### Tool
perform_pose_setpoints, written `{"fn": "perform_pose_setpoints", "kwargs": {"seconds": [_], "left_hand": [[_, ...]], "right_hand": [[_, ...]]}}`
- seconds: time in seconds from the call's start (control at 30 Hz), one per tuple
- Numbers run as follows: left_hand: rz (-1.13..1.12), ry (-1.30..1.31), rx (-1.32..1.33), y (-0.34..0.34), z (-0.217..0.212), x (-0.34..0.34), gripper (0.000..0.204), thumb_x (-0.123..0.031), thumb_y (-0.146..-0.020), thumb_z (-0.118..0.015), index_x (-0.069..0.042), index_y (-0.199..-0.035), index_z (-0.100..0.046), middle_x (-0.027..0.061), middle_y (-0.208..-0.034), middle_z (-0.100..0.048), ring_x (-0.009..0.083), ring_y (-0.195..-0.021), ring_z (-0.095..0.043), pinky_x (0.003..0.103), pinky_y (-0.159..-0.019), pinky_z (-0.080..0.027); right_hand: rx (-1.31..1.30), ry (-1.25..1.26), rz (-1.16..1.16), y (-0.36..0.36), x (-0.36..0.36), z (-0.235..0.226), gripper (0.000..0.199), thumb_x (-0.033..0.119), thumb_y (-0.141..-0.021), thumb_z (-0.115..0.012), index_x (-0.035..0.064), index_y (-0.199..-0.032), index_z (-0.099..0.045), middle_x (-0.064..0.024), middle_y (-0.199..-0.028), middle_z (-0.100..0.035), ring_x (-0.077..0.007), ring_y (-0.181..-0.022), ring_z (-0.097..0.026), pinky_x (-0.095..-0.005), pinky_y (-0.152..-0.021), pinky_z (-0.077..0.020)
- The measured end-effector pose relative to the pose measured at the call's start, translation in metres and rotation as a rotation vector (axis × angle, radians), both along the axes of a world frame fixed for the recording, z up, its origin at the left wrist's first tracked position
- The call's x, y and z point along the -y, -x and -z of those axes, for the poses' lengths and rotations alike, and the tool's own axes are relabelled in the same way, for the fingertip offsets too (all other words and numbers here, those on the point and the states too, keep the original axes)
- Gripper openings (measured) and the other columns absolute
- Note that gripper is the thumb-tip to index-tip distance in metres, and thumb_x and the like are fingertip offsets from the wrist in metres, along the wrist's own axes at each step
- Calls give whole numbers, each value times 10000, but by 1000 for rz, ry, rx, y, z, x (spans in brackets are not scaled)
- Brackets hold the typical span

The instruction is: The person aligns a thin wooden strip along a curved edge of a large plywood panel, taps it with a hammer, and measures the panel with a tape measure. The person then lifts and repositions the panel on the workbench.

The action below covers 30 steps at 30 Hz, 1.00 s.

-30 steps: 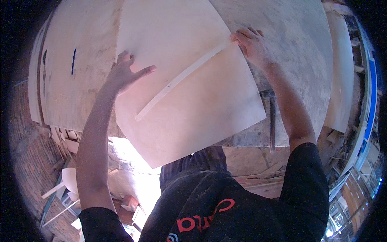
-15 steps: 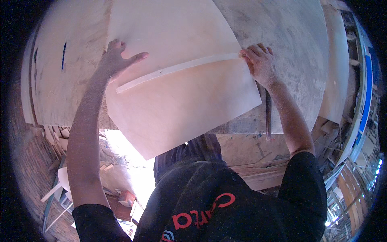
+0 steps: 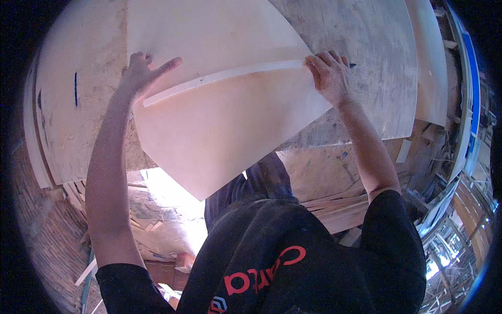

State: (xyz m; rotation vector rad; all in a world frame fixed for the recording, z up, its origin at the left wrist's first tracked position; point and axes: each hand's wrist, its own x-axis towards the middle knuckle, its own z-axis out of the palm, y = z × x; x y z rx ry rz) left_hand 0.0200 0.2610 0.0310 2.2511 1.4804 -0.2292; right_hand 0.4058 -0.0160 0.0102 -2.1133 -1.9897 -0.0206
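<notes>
A pale wooden panel [image 3: 235, 131] lies on a large worn tabletop [image 3: 361, 104], its near corner jutting past the front edge. Across the panel runs a thin, straight wooden strip [image 3: 225, 76], slanting up to the right. At the strip's left end, my left hand [image 3: 140, 76] rests on the panel's left edge, thumb stretched out and fingers bent over the side. Thumb and fingers of my right hand [image 3: 330, 76] are closed on the strip's right end, at the panel's right edge. A small dark tip [image 3: 353, 65] shows beyond the right knuckles; its kind is unclear.
Another pale sheet [image 3: 431, 68] lies at the far right, near a blue strip [image 3: 471, 83]. Under the table's front edge are stacked boards [image 3: 340, 212]. Offcuts [image 3: 151, 226] lie on the floor at left, beside bright light. A dark blue mark [image 3: 76, 89] crosses the tabletop's left side.
The view has shifted slightly. Panel, strip and both hands appear a little higher and further left, with the panel's right corner raised. A dark bar near my right forearm is no longer visible.
</notes>
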Motion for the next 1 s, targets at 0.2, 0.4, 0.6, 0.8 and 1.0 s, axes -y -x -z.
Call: {"fn": "perform_pose_setpoints", "kwargs": {"seconds": [0.2, 0.4, 0.6, 0.8, 1.0], "left_hand": [[-16, 67, -12, 0, 4, -4, 1198, -878, -667, -697, 105, -1330, -529, 275, -1360, -531, 395, -1290, -537, 489, -1094, -430], [28, 89, -7, -6, -5, -4, 1299, -906, -626, -693, 81, -1441, -476, 295, -1432, -483, 408, -1354, -495, 494, -1134, -405], [146, 25, -102, -9, -2, -1, 1359, -951, -589, -658, 138, -1386, -502, 313, -1446, -458, 423, -1342, -500, 500, -1131, -405], [221, 47, -79, -9, -2, -8, 1296, -978, -595, -603, 95, -1323, -600, 313, -1342, -573, 432, -1272, -576, 531, -1106, -430], [252, 64, -73, -10, -12, -4, 1242, -971, -611, -598, 56, -1309, -634, 301, -1223, -664, 388, -1247, -610, 516, -1101, -435]], "right_hand": [[62, 44, 101, 30, 37, -3, 134, 195, -934, -674, 127, -1044, -711, -47, -995, -683, -273, -1002, -630, -450, -852, -444], [93, 0, 223, 67, 63, 0, 147, 212, -932, -681, 129, -1049, -713, -42, -1021, -687, -267, -1021, -631, -447, -866, -439], [130, 51, 351, 86, 73, 1, 164, 251, -965, -640, 160, -1082, -712, -30, -1059, -699, -255, -1040, -638, -444, -878, -431], [158, 11, 381, 104, 86, 1, 154, 256, -949, -644, 173, -1061, -711, -27, -1025, -703, -254, -1029, -645, -475, -871, -420], [119, 74, 444, 145, 112, -6, 148, 256, -956, -655, 167, -1061, -710, -13, -1013, -697, -236, -1020, -640, -463, -864, -413]]}}
